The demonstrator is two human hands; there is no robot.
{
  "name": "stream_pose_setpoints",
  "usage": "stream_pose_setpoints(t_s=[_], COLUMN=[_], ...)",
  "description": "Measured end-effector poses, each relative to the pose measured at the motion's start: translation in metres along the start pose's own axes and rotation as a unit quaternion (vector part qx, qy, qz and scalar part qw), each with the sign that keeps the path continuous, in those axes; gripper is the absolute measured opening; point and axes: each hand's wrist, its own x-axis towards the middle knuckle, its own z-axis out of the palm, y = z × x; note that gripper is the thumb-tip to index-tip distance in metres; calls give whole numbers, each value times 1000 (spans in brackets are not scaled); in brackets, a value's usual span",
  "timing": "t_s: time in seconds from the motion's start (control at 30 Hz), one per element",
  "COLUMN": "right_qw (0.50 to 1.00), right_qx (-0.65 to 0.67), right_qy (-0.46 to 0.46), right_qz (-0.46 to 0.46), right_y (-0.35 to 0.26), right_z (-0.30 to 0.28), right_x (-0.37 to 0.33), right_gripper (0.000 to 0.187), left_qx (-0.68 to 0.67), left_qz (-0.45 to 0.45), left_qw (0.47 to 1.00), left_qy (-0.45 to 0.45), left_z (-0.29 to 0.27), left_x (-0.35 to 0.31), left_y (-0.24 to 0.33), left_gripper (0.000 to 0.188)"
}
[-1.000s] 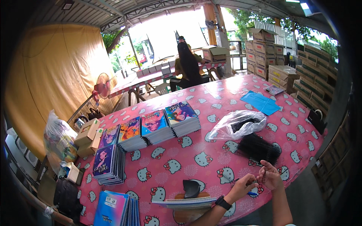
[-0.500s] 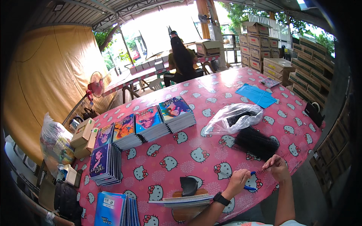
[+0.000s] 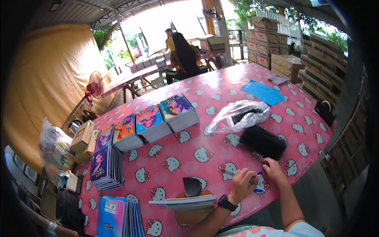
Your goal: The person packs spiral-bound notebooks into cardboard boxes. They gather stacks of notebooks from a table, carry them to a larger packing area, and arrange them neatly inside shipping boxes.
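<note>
My left hand (image 3: 242,183), with a black watch on its wrist, is closed around a thin dark spiral binding coil (image 3: 227,172), one end sticking out to the left. Blue handles of a tool (image 3: 259,190), its kind hidden, show just right of that hand; whether it is gripped I cannot tell. My right hand (image 3: 273,169) has curled fingers at the near edge of a heap of black spiral coils (image 3: 262,143); what they pinch, if anything, is hidden. Left of my left forearm, a notebook stack (image 3: 183,202) seen edge-on rests on a brown wooden piece, beside a black curved piece (image 3: 192,187).
Stacks of spiral notebooks (image 3: 150,122) line the pink patterned table's left half, with blue notebooks (image 3: 114,217) at front left. Beyond the coils lie a clear plastic bag (image 3: 239,116) and a blue sheet (image 3: 262,93). Cardboard boxes (image 3: 266,41) and two people (image 3: 183,59) are farther back.
My right hand has let go of the stretched coil's right end and moved left and up to the coil heap. My left hand has shifted slightly left. The view has tilted slightly.
</note>
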Motion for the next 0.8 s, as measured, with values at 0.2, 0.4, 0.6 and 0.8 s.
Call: stream_pose_setpoints(t_s=[0.2, 0.4, 0.6, 0.8], right_qw=[945, 706, 752, 780], right_qx=[259, 568, 559, 543], right_qy=[-164, -412, -348, -310], right_qz=[117, 98, 29, -26], right_y=[-52, -131, -146, -143], right_z=[-16, 6, 21, 22], right_x=[-3, -18, -2, -7], right_gripper=[34, 34, 32, 25], left_qx=[22, -43, 39, 338], left_qz=[92, 113, 4, -211], left_qw=[989, 970, 951, 915], left_qy=[-116, -211, -308, -62], left_z=[-1, -8, -75, -145], left_x=[-14, -39, -17, -9], left_y=[42, 63, 95, 92], left_gripper=[14, 16, 35, 60])
